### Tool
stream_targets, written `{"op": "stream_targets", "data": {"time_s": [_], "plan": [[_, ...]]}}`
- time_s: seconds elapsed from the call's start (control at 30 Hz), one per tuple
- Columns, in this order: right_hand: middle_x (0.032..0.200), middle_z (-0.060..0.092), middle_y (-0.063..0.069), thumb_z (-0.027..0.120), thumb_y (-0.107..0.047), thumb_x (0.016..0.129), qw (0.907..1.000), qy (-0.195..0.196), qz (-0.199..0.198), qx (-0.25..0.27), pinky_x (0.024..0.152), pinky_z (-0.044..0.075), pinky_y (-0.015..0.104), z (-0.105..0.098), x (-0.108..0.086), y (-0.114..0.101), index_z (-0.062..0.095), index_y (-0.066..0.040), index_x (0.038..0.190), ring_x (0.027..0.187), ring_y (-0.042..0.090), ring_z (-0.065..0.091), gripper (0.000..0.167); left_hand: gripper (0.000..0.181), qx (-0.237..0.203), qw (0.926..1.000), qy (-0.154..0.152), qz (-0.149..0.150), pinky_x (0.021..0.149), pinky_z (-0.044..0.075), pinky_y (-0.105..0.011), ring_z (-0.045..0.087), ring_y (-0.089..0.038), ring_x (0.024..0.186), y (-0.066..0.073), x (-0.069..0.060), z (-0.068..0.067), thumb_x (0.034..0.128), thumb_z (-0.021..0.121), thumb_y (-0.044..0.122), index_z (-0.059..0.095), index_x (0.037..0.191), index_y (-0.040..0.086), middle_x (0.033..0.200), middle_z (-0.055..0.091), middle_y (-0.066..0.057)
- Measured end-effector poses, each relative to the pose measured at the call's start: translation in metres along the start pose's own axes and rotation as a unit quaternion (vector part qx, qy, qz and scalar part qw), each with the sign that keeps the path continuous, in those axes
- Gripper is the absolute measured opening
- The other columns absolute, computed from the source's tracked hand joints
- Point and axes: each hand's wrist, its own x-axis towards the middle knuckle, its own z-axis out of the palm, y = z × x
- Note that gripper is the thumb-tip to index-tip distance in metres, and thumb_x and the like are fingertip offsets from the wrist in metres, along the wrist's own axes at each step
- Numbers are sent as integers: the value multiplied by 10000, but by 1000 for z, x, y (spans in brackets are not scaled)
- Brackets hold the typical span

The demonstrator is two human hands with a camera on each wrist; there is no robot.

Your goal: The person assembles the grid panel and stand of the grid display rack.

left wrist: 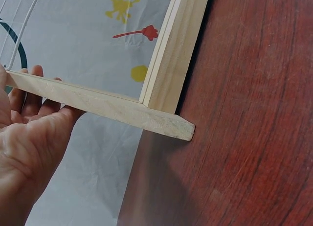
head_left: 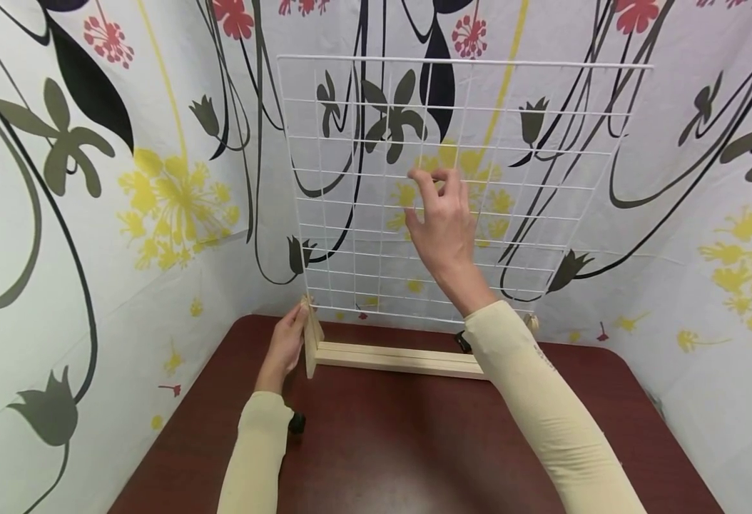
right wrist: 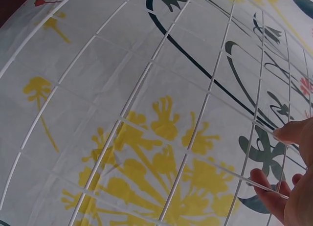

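Observation:
A white wire grid panel (head_left: 350,171) stands upright, leaning back a little, above a pale wooden stand (head_left: 402,358). My left hand (head_left: 286,339) grips the upper end of the stand's left side piece (left wrist: 107,108), beside the grid's lower left corner. The thumb is partly cut off in the left wrist view. In front of the grid's middle is my right hand (head_left: 443,221), its fingers loosely bent and a gap between thumb and forefinger. Its fingertips (right wrist: 261,179) are close to the wires; whether they touch is hard to tell. My right forearm hides part of the stand.
The stand rests near the back edge of a dark red wooden table (head_left: 376,435). Flower-patterned white sheeting (head_left: 177,285) covers the walls behind and on both sides. The right end piece (head_left: 531,323) of the stand shows just past my sleeve.

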Motion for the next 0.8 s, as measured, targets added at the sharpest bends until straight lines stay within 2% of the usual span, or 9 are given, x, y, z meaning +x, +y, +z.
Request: {"op": "stream_targets", "data": {"time_s": [0.23, 0.6, 0.8], "plan": [[1283, 562, 130, 831, -103, 871, 10000, 10, -46, -57, 619, 568, 528, 3, -2, 2, 607, -240, 1329, 1063, 359, 608, 528, 584, 4, 10000, 13, 56, 1318, 265, -486, 344, -299, 1585, -1, -1, 1, 1117, 485, 410, 429, 1617, 113, 1639, 469, -185], [1285, 557, 136, 831, -121, 881, 10000, -25, -2, -10, 583, 556, 526, 4, -7, 2, 602, -245, 1337, 1054, 345, 599, 525, 556, 24, 10000, 23, -74, 1322, 250, -500, 319, -301, 1603, -2, 1, 0, 1123, 478, 401, 441, 1614, 141, 1644, 469, -166], [1279, 564, 140, 841, -108, 865, 10000, 46, -51, -20, 577, 557, 523, 5, -9, 1, 606, -242, 1330, 1039, 337, 601, 538, 566, -3, 10000, 17, -21, 1318, 262, -488, 322, -297, 1598, -2, -1, 0, 1121, 477, 404, 436, 1615, 129, 1647, 462, -170]]}}
